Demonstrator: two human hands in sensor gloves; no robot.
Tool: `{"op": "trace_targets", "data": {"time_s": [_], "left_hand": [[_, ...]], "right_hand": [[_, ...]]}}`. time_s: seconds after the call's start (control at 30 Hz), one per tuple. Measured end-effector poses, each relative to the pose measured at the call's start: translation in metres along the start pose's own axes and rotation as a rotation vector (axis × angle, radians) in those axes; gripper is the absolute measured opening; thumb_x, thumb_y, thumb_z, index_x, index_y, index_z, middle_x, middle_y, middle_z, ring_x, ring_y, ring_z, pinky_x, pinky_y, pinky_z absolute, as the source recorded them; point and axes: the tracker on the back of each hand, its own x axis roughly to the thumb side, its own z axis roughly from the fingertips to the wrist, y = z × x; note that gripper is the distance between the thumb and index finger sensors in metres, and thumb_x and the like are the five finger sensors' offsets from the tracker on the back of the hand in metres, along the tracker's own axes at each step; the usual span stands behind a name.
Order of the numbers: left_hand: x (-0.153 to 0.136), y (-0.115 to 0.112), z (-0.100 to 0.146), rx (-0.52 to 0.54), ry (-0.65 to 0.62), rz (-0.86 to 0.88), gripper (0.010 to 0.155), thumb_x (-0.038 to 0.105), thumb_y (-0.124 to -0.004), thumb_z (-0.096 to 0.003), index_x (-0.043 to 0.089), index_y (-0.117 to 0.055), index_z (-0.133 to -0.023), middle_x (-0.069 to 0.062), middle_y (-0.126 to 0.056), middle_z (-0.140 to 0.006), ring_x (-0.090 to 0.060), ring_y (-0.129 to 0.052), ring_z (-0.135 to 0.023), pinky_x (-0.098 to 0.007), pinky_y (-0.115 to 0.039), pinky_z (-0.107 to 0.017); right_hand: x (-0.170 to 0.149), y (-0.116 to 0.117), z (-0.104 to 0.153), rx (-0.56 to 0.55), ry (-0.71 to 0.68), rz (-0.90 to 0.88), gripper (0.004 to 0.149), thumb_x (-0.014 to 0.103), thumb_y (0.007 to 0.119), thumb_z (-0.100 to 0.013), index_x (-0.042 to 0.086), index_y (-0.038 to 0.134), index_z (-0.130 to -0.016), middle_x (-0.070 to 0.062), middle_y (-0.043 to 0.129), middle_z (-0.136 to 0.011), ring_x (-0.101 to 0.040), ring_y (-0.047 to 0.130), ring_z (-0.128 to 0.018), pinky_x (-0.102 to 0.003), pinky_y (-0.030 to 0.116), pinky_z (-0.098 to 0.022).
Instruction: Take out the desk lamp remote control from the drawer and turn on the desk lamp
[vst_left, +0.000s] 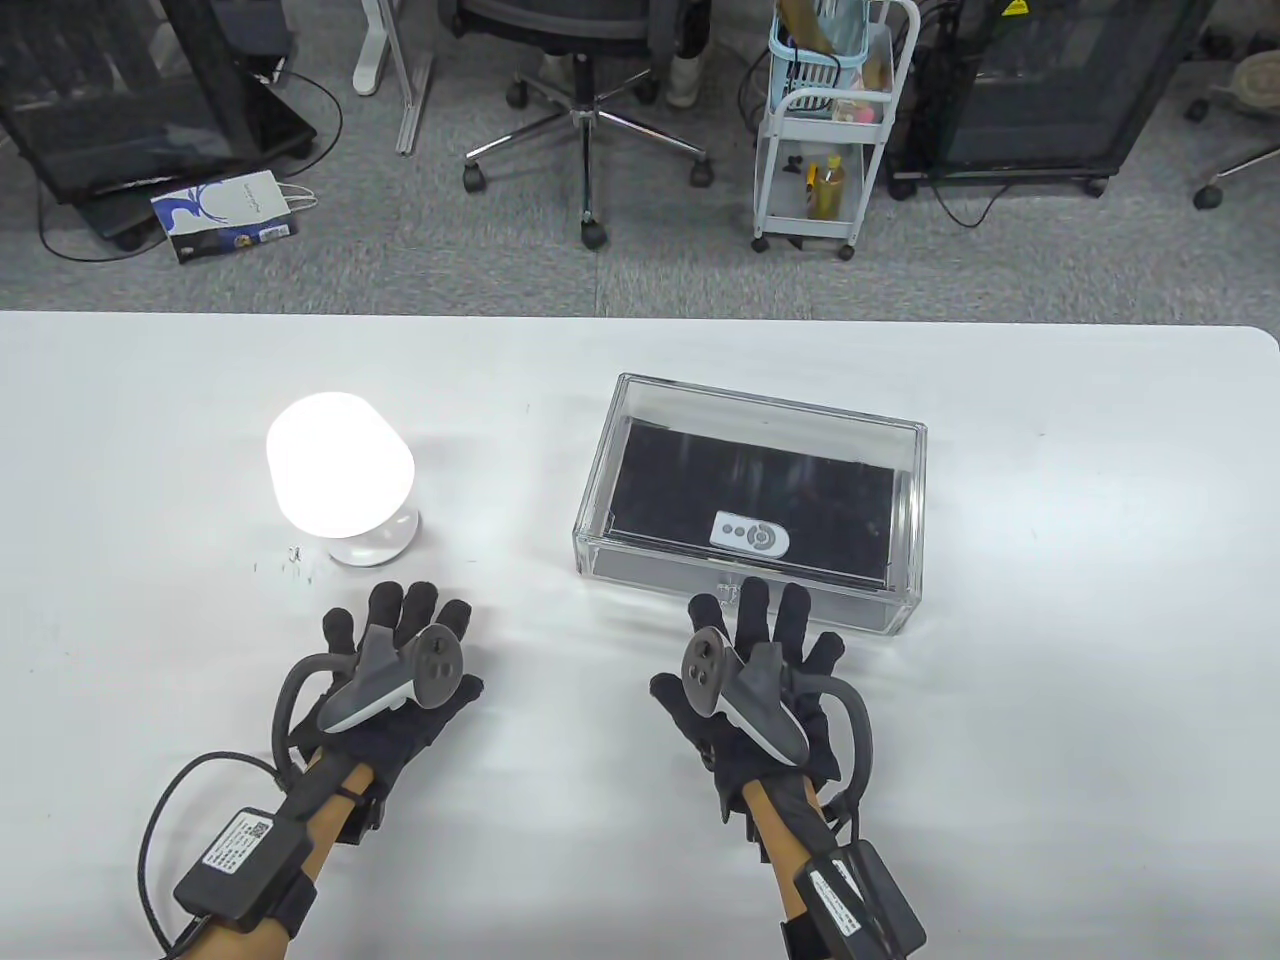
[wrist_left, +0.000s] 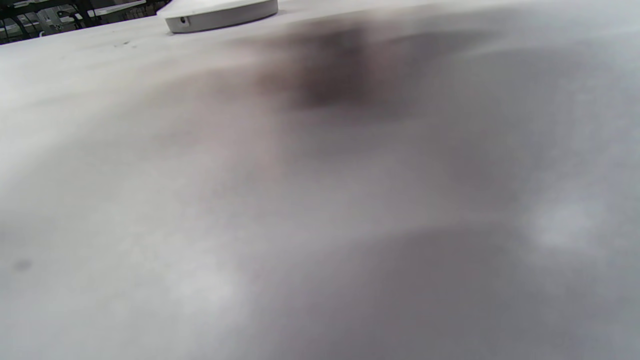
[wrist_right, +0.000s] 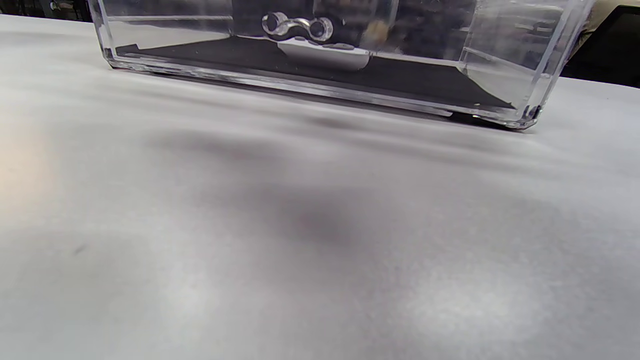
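Observation:
A clear acrylic drawer box (vst_left: 905, 520) stands on the white table, right of centre, its drawer pushed in. The white remote control (vst_left: 750, 535) lies inside on the black liner, near the front; it shows through the front wall in the right wrist view (wrist_right: 325, 52) behind the clear handle (wrist_right: 297, 25). The desk lamp (vst_left: 340, 475) stands at the left and glows white; its base shows in the left wrist view (wrist_left: 220, 14). My left hand (vst_left: 400, 650) rests flat on the table just in front of the lamp, empty. My right hand (vst_left: 765, 650) rests flat just in front of the drawer, empty, fingertips near the handle.
The white table (vst_left: 1100, 700) runs past both hands to the near edge. Beyond its far edge are an office chair (vst_left: 590, 90), a white trolley (vst_left: 830, 130) and a paper bag (vst_left: 225, 215) on the floor.

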Motion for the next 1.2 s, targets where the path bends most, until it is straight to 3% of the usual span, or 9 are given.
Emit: {"op": "trace_targets", "data": {"time_s": [1.2], "left_hand": [[-0.0013,0.0046,0.0040,0.006,0.005,0.006,0.074,0.073,-0.037,-0.0412,0.049,-0.001,-0.102,0.008,0.006,-0.117,-0.028,0.007,-0.112,-0.068,-0.007,-0.070]], "right_hand": [[-0.0019,0.0063,-0.0038,0.031,0.019,0.018,0.083,0.084,0.049,-0.036,0.051,0.015,-0.105,0.001,0.004,-0.119,-0.037,0.006,-0.112,-0.067,0.028,-0.079]]}}
